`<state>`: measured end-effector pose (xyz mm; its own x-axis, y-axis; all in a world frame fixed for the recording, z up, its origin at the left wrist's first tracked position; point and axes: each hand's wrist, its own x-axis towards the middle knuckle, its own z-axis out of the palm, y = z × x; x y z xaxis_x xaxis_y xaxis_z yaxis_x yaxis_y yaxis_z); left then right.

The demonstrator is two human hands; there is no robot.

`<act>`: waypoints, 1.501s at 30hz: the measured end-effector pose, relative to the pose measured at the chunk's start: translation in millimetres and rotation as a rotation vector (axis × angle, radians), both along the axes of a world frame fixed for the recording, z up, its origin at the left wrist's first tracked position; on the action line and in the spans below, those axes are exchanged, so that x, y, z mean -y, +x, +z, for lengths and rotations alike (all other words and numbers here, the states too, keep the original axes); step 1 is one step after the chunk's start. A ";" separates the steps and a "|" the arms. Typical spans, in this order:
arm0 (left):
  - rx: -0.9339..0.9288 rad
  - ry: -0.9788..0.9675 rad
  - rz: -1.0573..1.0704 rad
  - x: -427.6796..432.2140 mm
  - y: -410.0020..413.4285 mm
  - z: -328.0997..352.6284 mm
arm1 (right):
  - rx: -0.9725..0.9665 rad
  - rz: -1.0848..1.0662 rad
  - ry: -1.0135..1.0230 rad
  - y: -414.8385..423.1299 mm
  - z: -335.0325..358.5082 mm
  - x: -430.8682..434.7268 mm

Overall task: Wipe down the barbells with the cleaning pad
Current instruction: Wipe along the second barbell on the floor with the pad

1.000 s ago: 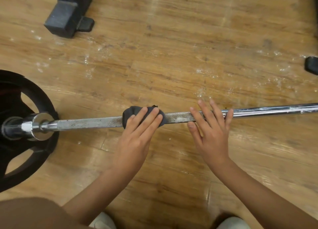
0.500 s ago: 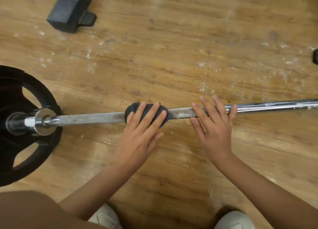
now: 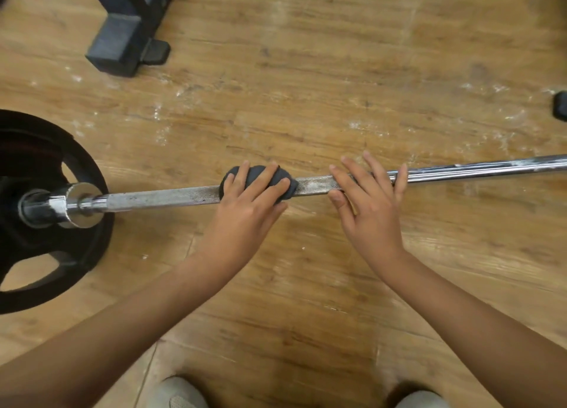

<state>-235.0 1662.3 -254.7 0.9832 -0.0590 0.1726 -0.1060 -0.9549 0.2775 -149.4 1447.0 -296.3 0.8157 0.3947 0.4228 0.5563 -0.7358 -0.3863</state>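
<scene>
On the wood floor (image 3: pixel 337 70), the barbell (image 3: pixel 159 197) lies across the middle, its black weight plate (image 3: pixel 76 254) at the left edge. A dark rack foot (image 3: pixel 113 48) sits near the far left corner. The right hand (image 3: pixel 371 211) rests flat on the bar, fingers spread. The left hand (image 3: pixel 245 214) presses the cleaning pad (image 3: pixel 260 177) on the bar, fingers straight. It looks like mid-wipe. To slide the pad right, the right hand must move first.

Warm, even light — pale glare streaks the floor's (image 3: pixel 337 70) far edge, the barbell's (image 3: pixel 491 167) chrome gleams; corners blur slightly.
</scene>
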 end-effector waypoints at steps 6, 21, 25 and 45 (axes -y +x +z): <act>-0.172 -0.044 -0.043 -20.0 29.8 15.6 | -0.022 -0.011 -0.019 25.9 4.7 -13.1; 0.081 0.026 0.078 -27.8 97.8 6.6 | -0.155 -0.006 -0.065 92.6 21.9 -39.6; 0.195 -0.069 0.285 -1.3 84.6 -25.7 | -0.194 0.010 -0.109 105.3 27.7 -42.9; 0.304 -0.141 0.398 6.6 135.2 -38.4 | -0.308 0.036 -0.192 145.1 34.6 -53.9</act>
